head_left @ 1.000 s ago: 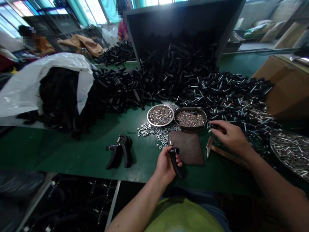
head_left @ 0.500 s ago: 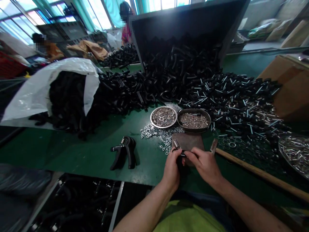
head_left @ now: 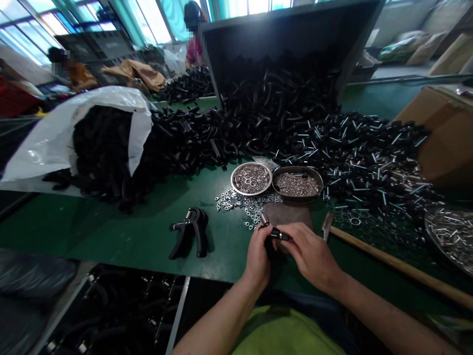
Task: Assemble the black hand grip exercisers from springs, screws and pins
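Note:
My left hand (head_left: pixel 257 254) is wrapped round a black hand grip with a metal spring (head_left: pixel 263 218) at its top. My right hand (head_left: pixel 312 251) pinches the black end (head_left: pixel 281 235) that sticks out to the right of the grip. Most of the grip's lower part is hidden by my fingers. Beneath and behind my hands lies a flat dark plate (head_left: pixel 291 213). Another black hand grip (head_left: pixel 199 231) stands with its legs apart on the green table, left of my hands.
Beyond the plate sit a round dish (head_left: pixel 232 185) and an oval tin (head_left: pixel 320 193) of small metal parts, with loose nuts (head_left: pixel 225 201) beside them. A hammer (head_left: pixel 388 259) lies right. Black parts (head_left: pixel 177 143) heap behind; a crate (head_left: pixel 177 315) is lower left.
Both hands have shifted slightly, the left one leftward. The spring has moved left and up a little, and more of the grip's black end now shows between my hands.

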Demonstrator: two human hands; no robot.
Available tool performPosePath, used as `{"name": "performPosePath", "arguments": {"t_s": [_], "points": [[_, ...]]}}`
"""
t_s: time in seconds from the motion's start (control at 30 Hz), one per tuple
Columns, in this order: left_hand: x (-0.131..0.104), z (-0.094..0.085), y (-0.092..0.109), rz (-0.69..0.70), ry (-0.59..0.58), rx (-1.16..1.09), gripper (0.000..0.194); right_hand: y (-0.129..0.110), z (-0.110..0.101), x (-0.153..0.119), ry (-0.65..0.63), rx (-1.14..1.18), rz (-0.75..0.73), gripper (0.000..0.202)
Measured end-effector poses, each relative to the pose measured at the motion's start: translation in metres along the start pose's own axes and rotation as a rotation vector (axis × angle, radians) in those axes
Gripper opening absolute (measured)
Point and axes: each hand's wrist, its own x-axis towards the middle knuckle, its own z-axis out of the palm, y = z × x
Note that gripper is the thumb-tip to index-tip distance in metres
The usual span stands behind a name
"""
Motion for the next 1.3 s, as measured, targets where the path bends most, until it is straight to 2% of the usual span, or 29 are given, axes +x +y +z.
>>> {"name": "performPosePath", "arguments": {"t_s": [0.1,0.2,0.23,0.3,0.37,0.43,0.47,0.53,0.6,0.63,0.67,0.77,0.8,0.87,0.97,1.03,1.17,1.3], "points": [[-0.001,0.000,0.001,0.119,-0.051,0.076,0.017,-0.003,-0.001,-0.001,-0.052,0.120,0.157,0.029],[-0.003,0.002,0.005,0.152,-0.074,0.152,0.013,-0.004,0.003,-0.001,-0.006,0.245,0.165,0.028],[-0.004,0.003,0.007,0.162,-0.081,0.185,0.012,-0.005,0.006,-0.001,0.009,0.338,0.187,0.027],[-0.006,0.005,0.009,0.213,-0.043,0.261,0.014,-0.005,0.014,0.000,0.007,0.632,0.335,0.025],[-0.007,0.006,0.010,0.310,0.058,0.337,0.031,-0.005,0.022,0.000,0.040,0.918,0.509,0.029],[-0.006,0.005,0.010,0.376,0.115,0.412,0.050,-0.002,0.026,0.002,0.063,1.030,0.604,0.034],[-0.004,0.003,0.010,0.368,0.102,0.449,0.055,0.001,0.025,0.003,0.029,1.009,0.624,0.036],[0.001,-0.003,0.011,0.320,0.038,0.518,0.056,0.010,0.018,0.010,-0.170,0.841,0.608,0.041],[0.007,-0.010,0.012,0.296,-0.022,0.605,0.052,0.021,0.004,0.024,-0.397,0.554,0.501,0.043],[0.011,-0.013,0.013,0.306,-0.041,0.655,0.051,0.026,-0.004,0.035,-0.443,0.391,0.424,0.041],[0.014,-0.016,0.013,0.331,-0.057,0.704,0.051,0.029,-0.011,0.048,-0.432,0.223,0.335,0.037],[0.020,-0.021,0.013,0.438,-0.134,0.868,0.049,0.029,-0.023,0.099,-0.198,-0.277,0.061,0.023],[0.021,-0.021,0.012,0.476,-0.174,0.951,0.048,0.026,-0.022,0.118,-0.135,-0.411,-0.015,0.021],[0.023,-0.021,0.010,0.541,-0.256,1.176,0.049,0.020,-0.014,0.153,-0.088,-0.544,-0.096,0.019],[0.023,-0.021,0.009,0.605,-0.321,1.479,0.057,0.013,0.004,0.193,-0.129,-0.612,-0.163,0.017],[0.023,-0.021,0.009,0.625,-0.332,1.578,0.061,0.010,0.015,0.209,-0.196,-0.649,-0.233,0.016],[0.024,-0.021,0.009,0.628,-0.331,1.639,0.064,0.005,0.032,0.216,-0.338,-0.695,-0.372,0.014],[0.024,-0.022,0.009,0.638,-0.321,1.644,0.065,0.003,0.049,0.214,-0.393,-0.734,-0.429,0.018]]}}
